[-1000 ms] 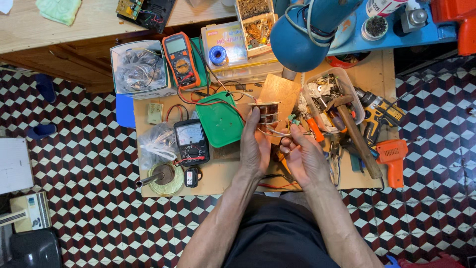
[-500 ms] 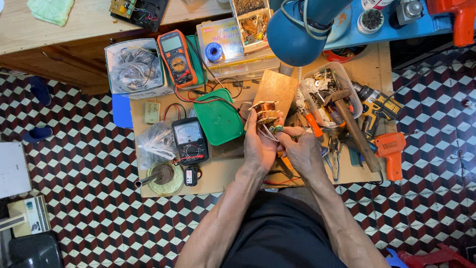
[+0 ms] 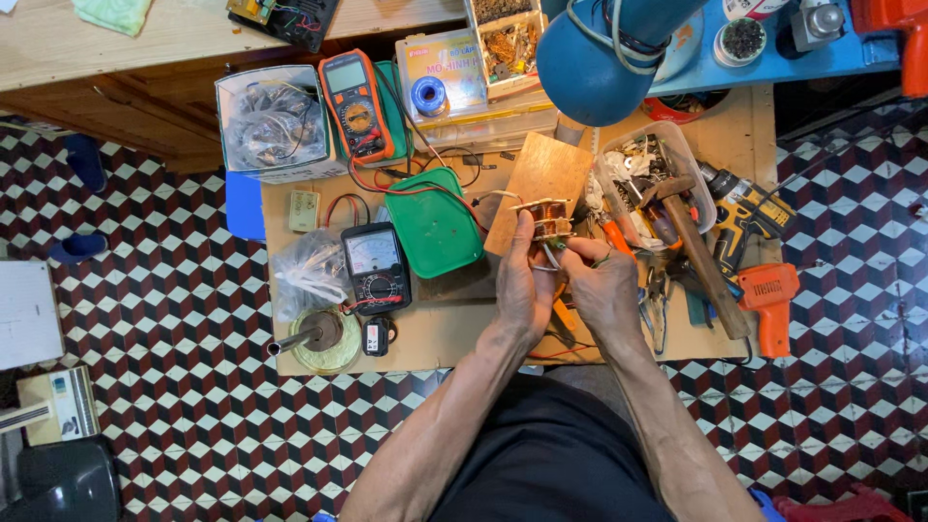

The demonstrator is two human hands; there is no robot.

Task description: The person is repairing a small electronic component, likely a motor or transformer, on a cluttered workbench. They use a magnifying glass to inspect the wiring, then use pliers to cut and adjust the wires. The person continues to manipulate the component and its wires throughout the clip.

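My left hand (image 3: pixel 522 285) grips a small transformer with copper windings (image 3: pixel 549 220) and holds it upright over a wooden block (image 3: pixel 541 179). My right hand (image 3: pixel 601 285) is closed at the transformer's lower right side, its fingertips pinching a thin wire or lead there. Both hands meet above the low cardboard-topped work board (image 3: pixel 435 338). What the right fingers hold is too small to make out clearly.
A green lid (image 3: pixel 433 224), a black analog meter (image 3: pixel 375 266) and an orange digital multimeter (image 3: pixel 356 104) lie to the left. A hammer (image 3: pixel 701 251), a tub of parts (image 3: pixel 646 164), a drill (image 3: pixel 742 211) and an orange tool (image 3: pixel 771 300) crowd the right. A blue lamp head (image 3: pixel 604 53) hangs above.
My right hand has closed in on the transformer's lower side. Both hands have shifted slightly up over the wooden block.
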